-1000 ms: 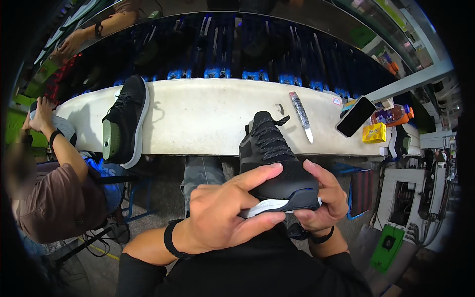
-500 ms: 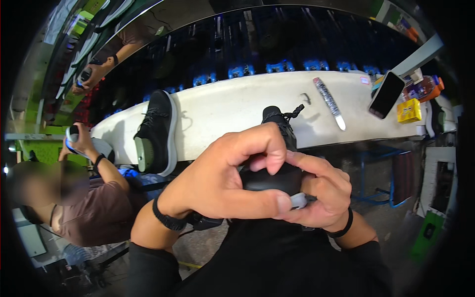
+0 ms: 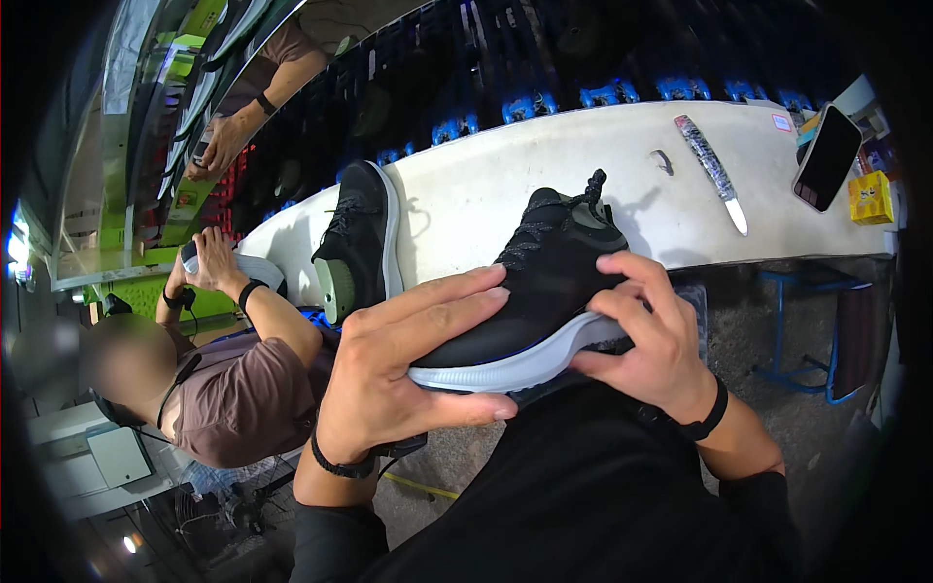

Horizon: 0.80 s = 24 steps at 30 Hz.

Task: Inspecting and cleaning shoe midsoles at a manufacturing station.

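Black knit sneaker (image 3: 544,291) w/ white midsole and dark outsole, black flecked laces tied at top, held in both hands above the lap, just in front of the white desk (image 3: 583,185) near edge, not touching it. Shoe tilted on its side, sole edge facing down toward the camera, toe to the person's left, heel to the right.

Left hand (image 3: 408,389): fingers spread over the toe upper, thumb pressed under the white midsole, so it clamps the toe end. Right hand (image 3: 651,340): fingers curled over the heel side, thumb on the midsole, gripping the rear. Black bands on both wrists.

Second black sneaker (image 3: 360,243) stands on its side at the desk's left end, pale insole showing. Knife (image 3: 714,175) w/ patterned handle lies on the desk's right part, dark phone (image 3: 826,155) and small yellow box (image 3: 870,199) at the right end. Co-worker in brown shirt (image 3: 243,398) sits left, holding a pale shoe (image 3: 243,267).

Vs 0.5 s ago: left hand then covered most of the shoe from above; now fingers lie flatter, upper and midsole more exposed. Shoe rotated so more sole edge shows. View shifted, desk things sit further right.
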Tool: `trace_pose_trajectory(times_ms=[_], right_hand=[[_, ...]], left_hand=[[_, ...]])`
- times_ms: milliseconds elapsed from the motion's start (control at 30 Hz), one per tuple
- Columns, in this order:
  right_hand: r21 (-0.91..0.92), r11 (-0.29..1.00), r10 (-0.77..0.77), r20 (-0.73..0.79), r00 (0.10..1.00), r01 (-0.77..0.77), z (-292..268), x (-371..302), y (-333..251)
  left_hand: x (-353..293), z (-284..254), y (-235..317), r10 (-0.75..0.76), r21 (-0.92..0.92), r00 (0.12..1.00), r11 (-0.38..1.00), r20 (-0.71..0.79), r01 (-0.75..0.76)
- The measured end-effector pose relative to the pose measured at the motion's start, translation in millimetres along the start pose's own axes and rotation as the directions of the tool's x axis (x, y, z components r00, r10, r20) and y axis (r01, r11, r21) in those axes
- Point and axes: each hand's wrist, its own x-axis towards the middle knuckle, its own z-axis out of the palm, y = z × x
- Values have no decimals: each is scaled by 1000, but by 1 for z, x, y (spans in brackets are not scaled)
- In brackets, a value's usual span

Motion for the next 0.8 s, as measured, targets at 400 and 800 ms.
trace_pose_trajectory(times_ms=[400, 800], right_hand=[[-211, 978, 15, 93, 996, 5, 7, -13, 35], [-264, 956, -47, 303, 952, 131, 13, 11, 27]], left_hand=[[-36, 10, -11, -68, 363, 996, 928, -58, 85], [-84, 55, -89, -98, 286, 975, 946, -199, 154]])
